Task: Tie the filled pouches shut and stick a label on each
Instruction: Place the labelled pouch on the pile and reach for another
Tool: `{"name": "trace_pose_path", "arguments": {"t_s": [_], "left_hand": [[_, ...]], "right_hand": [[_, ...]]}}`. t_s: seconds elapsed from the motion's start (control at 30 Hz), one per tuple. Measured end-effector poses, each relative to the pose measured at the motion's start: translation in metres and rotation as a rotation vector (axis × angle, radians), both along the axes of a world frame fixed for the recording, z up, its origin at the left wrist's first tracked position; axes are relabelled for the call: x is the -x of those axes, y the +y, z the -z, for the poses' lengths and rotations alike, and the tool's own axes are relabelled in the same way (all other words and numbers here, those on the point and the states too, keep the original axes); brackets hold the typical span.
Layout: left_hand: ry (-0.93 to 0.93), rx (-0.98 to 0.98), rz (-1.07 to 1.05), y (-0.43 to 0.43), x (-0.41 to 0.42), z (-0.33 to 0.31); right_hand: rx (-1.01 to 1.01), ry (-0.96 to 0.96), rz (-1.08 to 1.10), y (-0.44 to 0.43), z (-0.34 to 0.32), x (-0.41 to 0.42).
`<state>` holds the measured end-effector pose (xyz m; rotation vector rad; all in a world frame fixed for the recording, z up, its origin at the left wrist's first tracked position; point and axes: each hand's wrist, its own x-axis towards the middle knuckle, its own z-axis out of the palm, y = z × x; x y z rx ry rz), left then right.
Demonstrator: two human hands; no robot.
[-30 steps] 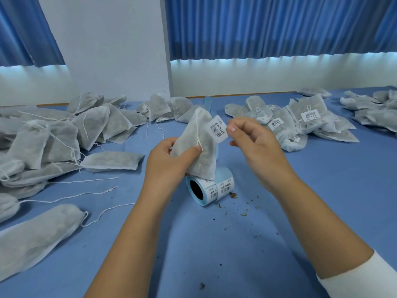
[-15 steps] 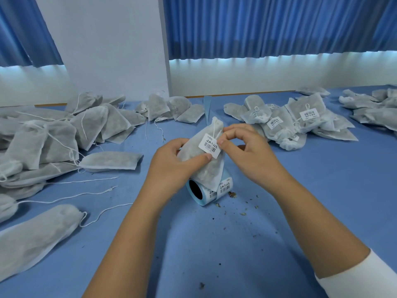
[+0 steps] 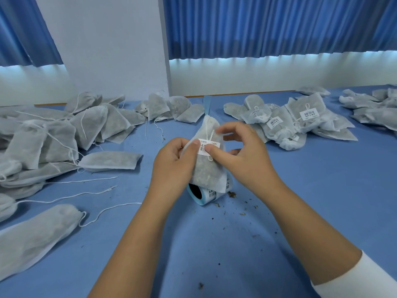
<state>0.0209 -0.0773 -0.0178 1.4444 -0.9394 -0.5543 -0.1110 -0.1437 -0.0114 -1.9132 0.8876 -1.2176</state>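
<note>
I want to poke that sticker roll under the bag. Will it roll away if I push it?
Probably yes: the label roll lies on its round side on the flat table, so a nudge should set it rolling. It looks light too, being paper around a hollow core. The pouch held over it might block it.

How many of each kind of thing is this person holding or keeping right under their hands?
Filled pouch, held: 1
Barcode label on it: 1
Label roll underneath: 1
Total: 3
</note>
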Motion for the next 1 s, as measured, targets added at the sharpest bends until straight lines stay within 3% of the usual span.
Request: {"name": "trace_pose_path", "arguments": {"t_s": [0.17,0.27,0.47,0.67,0.87,1.0], "left_hand": [[0.07,0.054,0.02,-0.001,0.001,-0.002],[0.114,0.054,0.048,-0.001,0.001,-0.001],[0.161,0.065,-0.02,-0.005,0.001,0.003],[0.22,0.042,-0.102,-0.009,0.001,0.005],[0.225,0.065,-0.223,-0.012,-0.003,0.008],[0.214,-0.026,-0.25,-0.016,-0.013,0.007]], "right_hand": [[-0.483,-0.23,-0.157,-0.005,-0.009,0.006],[-0.573,-0.302,-0.248,-0.007,-0.01,0.008],[-0.499,-0.254,-0.301,-0.005,-0.007,0.004],[-0.374,-0.139,-0.193,-0.003,-0.005,0.001],[-0.239,-0.011,-0.343,0.007,-0.007,-0.001],[-0.289,0.016,-0.315,0.0,-0.006,0.005]]}}
